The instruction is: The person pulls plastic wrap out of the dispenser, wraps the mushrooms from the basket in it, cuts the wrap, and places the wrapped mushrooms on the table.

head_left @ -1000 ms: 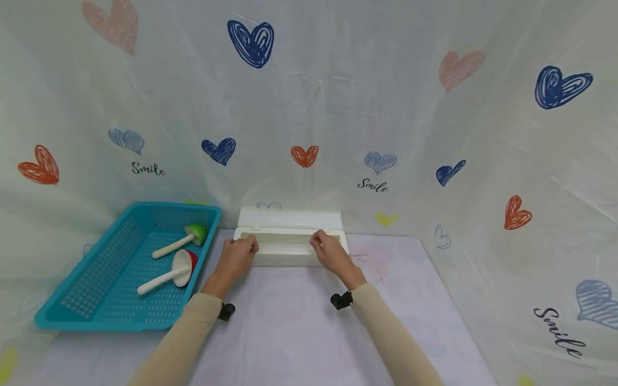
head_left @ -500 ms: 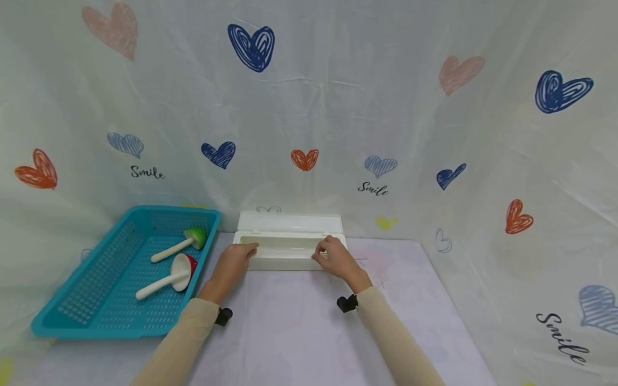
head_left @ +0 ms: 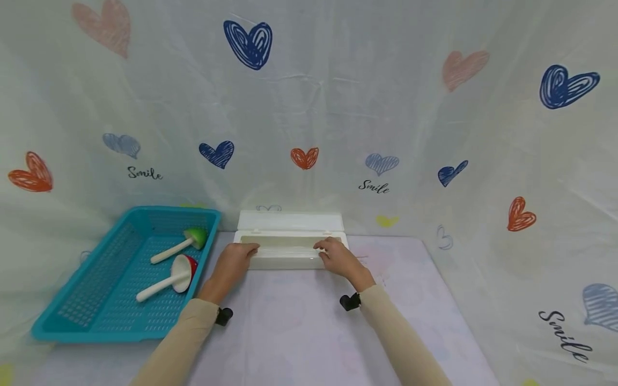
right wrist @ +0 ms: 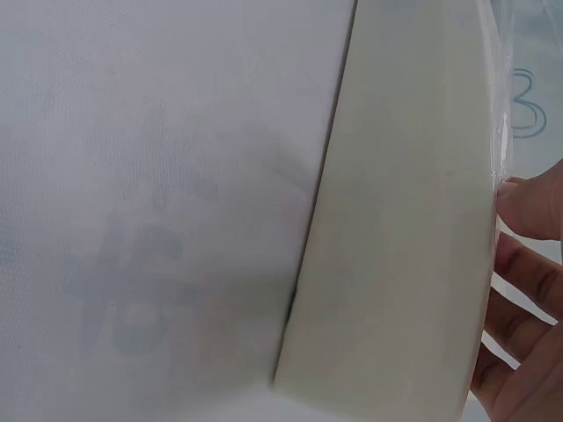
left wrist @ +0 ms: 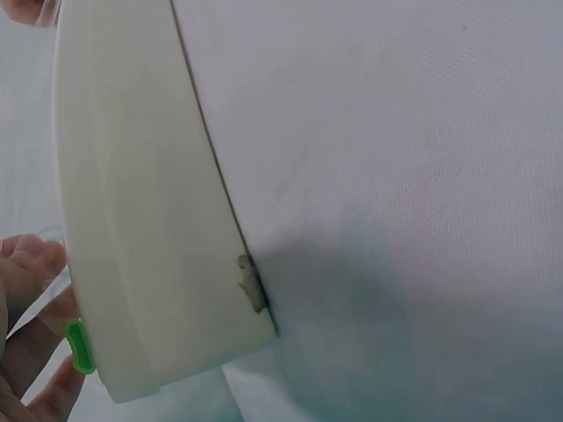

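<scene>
A long white box [head_left: 287, 263], apparently a cling film dispenser, stands against the back wall with its lid [head_left: 289, 221] raised behind it. At its left end, my left hand [head_left: 233, 265] has fingers on the front rim. A green slider [left wrist: 79, 345] sits beside these fingers in the left wrist view. At the right end, my right hand [head_left: 339, 260] touches the rim, thumb and fingertips apart. Clear film [right wrist: 504, 132] hangs along the edge near the right thumb in the right wrist view. Much of the box's inside is too faint to make out.
On the left stands a turquoise basket [head_left: 118, 305] holding a green-capped toy mushroom [head_left: 195, 237] and a red-capped toy mushroom [head_left: 182, 274]. A white curtain [head_left: 309, 80] printed with hearts hangs behind and to the right.
My left fingers have straightened along the rim. The right hand has come lower and slightly right, and its thumb and fingers, together half a second ago, have parted. Box and basket stay put.
</scene>
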A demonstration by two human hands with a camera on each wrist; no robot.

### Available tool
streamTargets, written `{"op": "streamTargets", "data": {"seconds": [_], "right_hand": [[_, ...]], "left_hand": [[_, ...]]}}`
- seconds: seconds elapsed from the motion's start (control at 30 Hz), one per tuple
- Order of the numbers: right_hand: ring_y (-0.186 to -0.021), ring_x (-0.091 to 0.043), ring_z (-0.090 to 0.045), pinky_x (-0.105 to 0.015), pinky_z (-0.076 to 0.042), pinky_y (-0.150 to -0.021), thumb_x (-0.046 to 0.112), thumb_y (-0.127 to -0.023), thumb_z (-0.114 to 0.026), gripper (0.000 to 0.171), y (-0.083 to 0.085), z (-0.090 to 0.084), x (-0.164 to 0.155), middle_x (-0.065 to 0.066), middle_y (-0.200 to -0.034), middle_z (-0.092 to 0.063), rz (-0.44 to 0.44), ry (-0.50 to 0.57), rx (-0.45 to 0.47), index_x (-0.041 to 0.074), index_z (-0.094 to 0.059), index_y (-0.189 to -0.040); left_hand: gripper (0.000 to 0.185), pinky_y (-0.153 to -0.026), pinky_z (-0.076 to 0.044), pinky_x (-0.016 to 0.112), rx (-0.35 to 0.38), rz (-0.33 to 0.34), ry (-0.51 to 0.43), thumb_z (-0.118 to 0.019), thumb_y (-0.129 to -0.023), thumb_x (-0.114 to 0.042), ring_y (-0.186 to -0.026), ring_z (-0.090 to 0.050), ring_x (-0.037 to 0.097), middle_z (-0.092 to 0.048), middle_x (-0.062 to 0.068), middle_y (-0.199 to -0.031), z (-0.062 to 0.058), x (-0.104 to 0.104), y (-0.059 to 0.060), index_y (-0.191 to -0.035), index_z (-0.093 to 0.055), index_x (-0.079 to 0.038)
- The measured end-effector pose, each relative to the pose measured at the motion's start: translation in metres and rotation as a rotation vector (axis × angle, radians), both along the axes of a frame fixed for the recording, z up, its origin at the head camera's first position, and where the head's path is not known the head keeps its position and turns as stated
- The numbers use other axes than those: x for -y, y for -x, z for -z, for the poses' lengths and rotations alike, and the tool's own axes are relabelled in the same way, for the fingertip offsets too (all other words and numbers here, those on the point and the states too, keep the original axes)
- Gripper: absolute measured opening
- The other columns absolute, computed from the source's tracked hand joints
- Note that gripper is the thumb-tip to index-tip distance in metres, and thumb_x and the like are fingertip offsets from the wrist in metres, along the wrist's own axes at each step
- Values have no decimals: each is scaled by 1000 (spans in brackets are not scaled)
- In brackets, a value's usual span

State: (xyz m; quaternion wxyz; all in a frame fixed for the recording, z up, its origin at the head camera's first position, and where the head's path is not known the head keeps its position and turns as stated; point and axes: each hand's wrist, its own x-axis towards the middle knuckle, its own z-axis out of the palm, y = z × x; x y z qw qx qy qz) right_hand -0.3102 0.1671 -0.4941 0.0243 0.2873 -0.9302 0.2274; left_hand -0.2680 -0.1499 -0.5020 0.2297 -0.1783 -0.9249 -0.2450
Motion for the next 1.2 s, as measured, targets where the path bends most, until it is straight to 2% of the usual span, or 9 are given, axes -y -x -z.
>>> {"op": "streamTargets", "data": {"seconds": [0.1, 0.2, 0.37, 0.63, 0.8, 0.9, 1.03, 1.1, 1.2], "right_hand": [[-119, -32, -64, -45, -54, -99, 1, -102, -54, 33, -1, 1, 4, -17, -130, -66, 10, -7, 23, 5, -67, -131], [-120, -32, -64, -45, -53, -101, -1, -102, -51, 31, 2, -1, 8, -17, -126, -68, 19, -18, 29, 4, -69, -127], [-102, -28, -69, -41, -56, -91, 2, -101, -57, 18, 11, -3, 12, -13, -106, -73, 48, -43, 24, 1, -74, -105], [-92, -21, -64, -37, -56, -83, 7, -102, -55, 16, 4, -11, 4, -10, -106, -67, 143, -18, -54, 3, -71, -105], [-87, -21, -61, -39, -55, -80, 8, -99, -52, 15, 0, -22, -17, -9, -100, -66, 220, 67, -93, 5, -67, -98], [-83, -19, -54, -36, -50, -76, 11, -96, -50, 12, -1, -23, -29, -5, -95, -62, 215, 86, -54, 8, -62, -93], [-77, -18, -48, -34, -44, -69, 18, -94, -54, 7, -5, -18, -39, -4, -92, -57, 184, 78, 45, 11, -55, -95], [-82, -20, -53, -36, -47, -73, 23, -93, -61, 17, -9, -15, -41, -6, -97, -60, 171, 87, 84, 10, -56, -103], [-106, -27, -60, -45, -52, -91, 37, -91, -74, 47, -14, -10, -38, -10, -119, -64, 134, 46, 78, 8, -57, -124]], "left_hand": [[18, -81, -61, 47, -3, -2, 7, -78, -88, -1, -87, -75, 35, -78, 18, -97, 0, 1, 0, -106, -79, 1], [18, -82, -61, 47, 9, -5, 25, -78, -88, -2, -88, -75, 35, -79, 17, -98, -3, 1, 1, -106, -79, 0], [17, -82, -60, 47, 17, -26, 38, -79, -88, -3, -89, -75, 34, -79, 16, -99, -7, -1, 0, -106, -80, -2], [16, -77, -60, 47, -1, -37, 30, -80, -88, -6, -83, -73, 34, -79, 14, -94, -4, 1, -3, -103, -80, -3], [17, -78, -61, 45, -19, -19, 7, -80, -88, -6, -84, -73, 32, -79, 14, -95, -8, -2, -3, -104, -80, -2], [17, -78, -61, 46, -40, -19, -5, -80, -88, -6, -83, -73, 34, -79, 15, -95, -12, -3, -3, -104, -80, -1], [17, -79, -60, 47, -25, -36, 2, -77, -91, -8, -84, -73, 34, -79, 15, -96, -14, -3, -3, -106, -79, 0], [17, -80, -61, 46, 3, -38, 12, -75, -93, -9, -86, -74, 34, -79, 15, -97, -13, -3, -3, -107, -78, 0], [17, -82, -61, 47, 30, -34, 13, -74, -94, -9, -89, -75, 33, -79, 16, -99, -10, -4, -3, -108, -78, 1]]}}
